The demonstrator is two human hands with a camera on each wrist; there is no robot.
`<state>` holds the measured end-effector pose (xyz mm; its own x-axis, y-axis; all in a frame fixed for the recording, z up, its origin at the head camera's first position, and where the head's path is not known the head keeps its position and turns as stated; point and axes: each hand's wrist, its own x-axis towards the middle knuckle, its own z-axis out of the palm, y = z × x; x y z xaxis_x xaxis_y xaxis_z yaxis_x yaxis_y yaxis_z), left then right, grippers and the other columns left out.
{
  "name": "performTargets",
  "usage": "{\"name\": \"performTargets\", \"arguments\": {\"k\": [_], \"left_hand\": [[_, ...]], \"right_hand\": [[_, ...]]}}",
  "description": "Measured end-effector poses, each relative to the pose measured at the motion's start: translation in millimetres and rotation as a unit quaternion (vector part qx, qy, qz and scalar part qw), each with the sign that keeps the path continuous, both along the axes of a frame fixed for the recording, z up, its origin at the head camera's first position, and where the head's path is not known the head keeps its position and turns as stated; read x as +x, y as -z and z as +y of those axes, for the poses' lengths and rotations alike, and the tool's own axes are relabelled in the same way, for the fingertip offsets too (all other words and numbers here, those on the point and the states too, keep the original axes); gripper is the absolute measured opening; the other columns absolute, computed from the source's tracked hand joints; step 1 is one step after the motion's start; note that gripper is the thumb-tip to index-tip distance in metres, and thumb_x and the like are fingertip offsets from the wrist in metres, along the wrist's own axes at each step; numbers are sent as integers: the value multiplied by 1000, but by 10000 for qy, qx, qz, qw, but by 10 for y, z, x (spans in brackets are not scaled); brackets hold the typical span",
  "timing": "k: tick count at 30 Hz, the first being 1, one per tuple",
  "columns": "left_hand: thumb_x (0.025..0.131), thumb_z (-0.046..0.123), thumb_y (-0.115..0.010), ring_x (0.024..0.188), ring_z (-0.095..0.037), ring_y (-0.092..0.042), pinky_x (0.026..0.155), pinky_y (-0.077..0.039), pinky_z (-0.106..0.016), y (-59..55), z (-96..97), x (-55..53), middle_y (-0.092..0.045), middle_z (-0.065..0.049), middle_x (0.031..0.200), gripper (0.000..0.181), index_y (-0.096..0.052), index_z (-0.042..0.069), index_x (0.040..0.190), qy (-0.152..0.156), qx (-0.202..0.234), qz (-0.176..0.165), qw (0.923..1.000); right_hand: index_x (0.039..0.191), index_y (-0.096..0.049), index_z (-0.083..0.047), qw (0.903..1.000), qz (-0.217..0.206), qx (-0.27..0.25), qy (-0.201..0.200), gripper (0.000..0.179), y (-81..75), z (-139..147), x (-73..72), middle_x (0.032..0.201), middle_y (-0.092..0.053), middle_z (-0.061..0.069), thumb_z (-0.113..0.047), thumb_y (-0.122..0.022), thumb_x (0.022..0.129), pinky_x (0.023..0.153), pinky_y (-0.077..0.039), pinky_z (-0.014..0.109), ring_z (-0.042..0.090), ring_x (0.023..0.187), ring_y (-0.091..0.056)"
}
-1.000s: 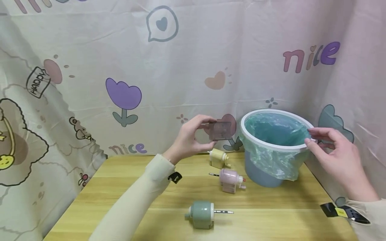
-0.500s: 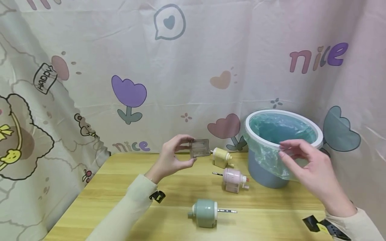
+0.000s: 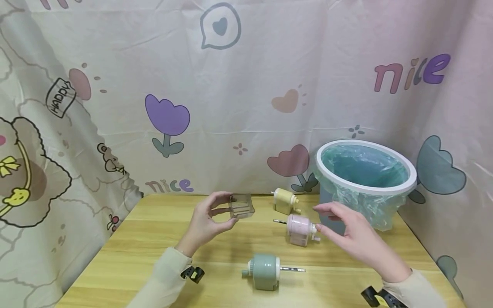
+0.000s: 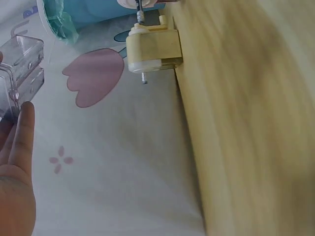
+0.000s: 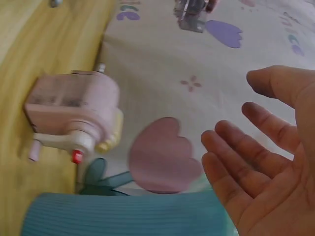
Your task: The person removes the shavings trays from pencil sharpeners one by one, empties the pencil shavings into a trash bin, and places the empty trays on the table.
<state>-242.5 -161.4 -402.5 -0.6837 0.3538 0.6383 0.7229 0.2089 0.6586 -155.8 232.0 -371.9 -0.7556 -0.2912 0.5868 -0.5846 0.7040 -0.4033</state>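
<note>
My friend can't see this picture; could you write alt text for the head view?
A left hand holds a small clear plastic container above a wooden table, while the right hand hovers beside a pink crank pencil sharpener. A yellow sharpener stands behind it and a green sharpener in front, with a white-rimmed bin at the right.

The table (image 3: pixel 131 248) is surfaced in wood grain. A green sharpener (image 3: pixel 265 272) is placed toward the front; a pink sharpener (image 3: pixel 299 230) and, behind it, a yellow sharpener (image 3: pixel 284 202) are set farther back. A bin (image 3: pixel 385 191) is stood upright at right rear.
</note>
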Motion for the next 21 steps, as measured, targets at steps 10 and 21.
{"name": "performTargets", "arguments": {"k": [10,21], "left_hand": [[78,-9,-89,125,-19,-71,98,-65,-34,157,-47,146,-70,-23,136,70,-62,4,142,105,242,-710,9971],[77,-7,-89,122,-9,-71,96,-65,-34,249,-32,250,-69,-27,136,71,-62,-1,143,210,292,-1119,9931]], "right_hand": [[139,-66,-13,9958,-905,114,65,46,341,-28,-249,133,-71,4,-24,-80,97,100,-61,57,31,120,-70],[145,-59,-4,9921,-1242,184,-53,61,578,-74,-445,140,-67,15,-31,-83,95,108,-56,63,40,129,-65]]}}
